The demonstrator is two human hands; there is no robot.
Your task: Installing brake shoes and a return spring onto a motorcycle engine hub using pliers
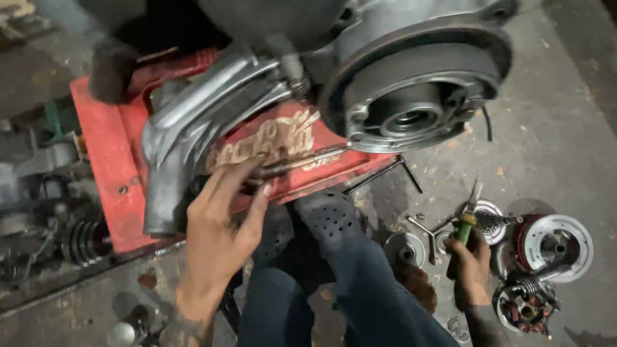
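Note:
A grey engine casing (pixel 411 77) with a round open housing rests on a red plastic crate (pixel 116 160). My left hand (pixel 222 222) reaches up to the crate's front, fingers spread, touching a thin dark metal rod (pixel 302 160) that lies under the casing. My right hand (pixel 472 260) is low at the right, shut on a green-handled tool (pixel 468 222) whose metal tip points up. It hovers over loose engine parts on the concrete floor.
Round clutch and flywheel parts (pixel 556 244) lie at the right, with a T-shaped wrench (pixel 427 234) and a long bar (pixel 379 175). A coil spring assembly (pixel 83 241) sits at the left. My knees in jeans (pixel 360 289) and dark perforated shoes are at the bottom centre.

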